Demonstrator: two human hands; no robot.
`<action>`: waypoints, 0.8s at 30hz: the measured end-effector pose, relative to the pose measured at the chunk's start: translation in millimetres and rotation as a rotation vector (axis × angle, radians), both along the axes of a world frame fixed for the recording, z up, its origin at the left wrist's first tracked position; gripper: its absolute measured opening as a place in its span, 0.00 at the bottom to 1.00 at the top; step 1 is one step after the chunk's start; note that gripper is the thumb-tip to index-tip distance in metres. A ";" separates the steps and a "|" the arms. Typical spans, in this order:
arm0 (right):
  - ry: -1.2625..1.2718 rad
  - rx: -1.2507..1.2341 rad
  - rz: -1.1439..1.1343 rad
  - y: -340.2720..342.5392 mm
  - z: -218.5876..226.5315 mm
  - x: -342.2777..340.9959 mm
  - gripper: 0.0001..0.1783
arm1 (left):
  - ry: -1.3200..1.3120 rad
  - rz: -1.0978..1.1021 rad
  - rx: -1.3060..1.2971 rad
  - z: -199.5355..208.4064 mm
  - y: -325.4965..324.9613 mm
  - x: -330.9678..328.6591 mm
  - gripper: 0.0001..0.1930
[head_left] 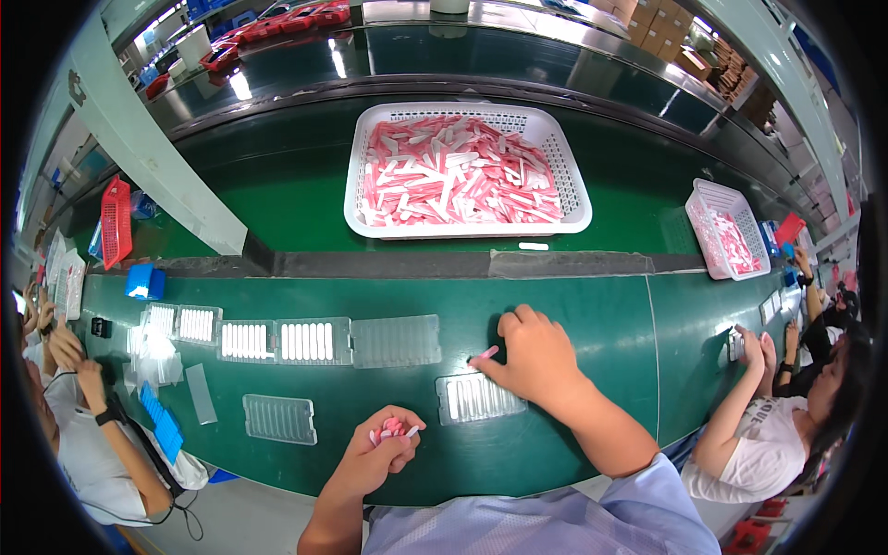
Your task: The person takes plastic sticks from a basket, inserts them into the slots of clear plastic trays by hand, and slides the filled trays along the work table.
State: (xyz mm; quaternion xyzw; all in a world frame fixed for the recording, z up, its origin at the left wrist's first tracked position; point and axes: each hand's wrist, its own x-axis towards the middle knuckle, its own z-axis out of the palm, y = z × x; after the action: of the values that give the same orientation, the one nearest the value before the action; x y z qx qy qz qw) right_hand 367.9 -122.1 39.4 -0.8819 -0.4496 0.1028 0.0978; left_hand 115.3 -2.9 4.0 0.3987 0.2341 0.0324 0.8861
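Observation:
My left hand (377,455), low in the middle, is closed around a bunch of small pink-and-white sticks (392,431). Further right, my right hand (544,359) pinches one pink stick (488,352) between thumb and fingertips. Just below that stick lies a clear ribbed plastic tray (476,400) on the green table, its right edge partly hidden by my hand. Left of the right hand, a clear slotted case (398,340) lies unfolded, joining a row of cases (307,341) with white sticks in their slots. Another clear tray (279,419) lies left of my left hand.
A white basket (467,231) heaped with pink-and-white sticks stands beyond a dark ledge (398,265); one loose white stick (534,246) lies before it. A smaller basket (712,236) stands right. Co-workers (777,407) sit at both sides. A post (153,139) rises at left.

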 end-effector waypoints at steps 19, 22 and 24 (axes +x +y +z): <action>0.006 0.423 0.490 -35.7 -29.5 -41.5 0.07 | 0.012 0.163 -0.271 -6.0 2.5 1.9 0.16; 0.087 0.396 0.444 -40.2 -25.1 -46.3 0.10 | 0.013 0.160 -0.252 -4.1 2.1 2.2 0.17; 0.140 0.406 0.430 -43.5 -25.0 -42.5 0.11 | 0.003 0.140 -0.237 -4.8 2.3 0.5 0.18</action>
State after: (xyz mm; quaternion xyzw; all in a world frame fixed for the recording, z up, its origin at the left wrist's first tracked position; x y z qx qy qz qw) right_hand 325.4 -165.6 14.3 -0.7196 -0.6296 0.0896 0.2788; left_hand 115.8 -0.6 -0.9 0.2741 0.2648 0.0656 0.9222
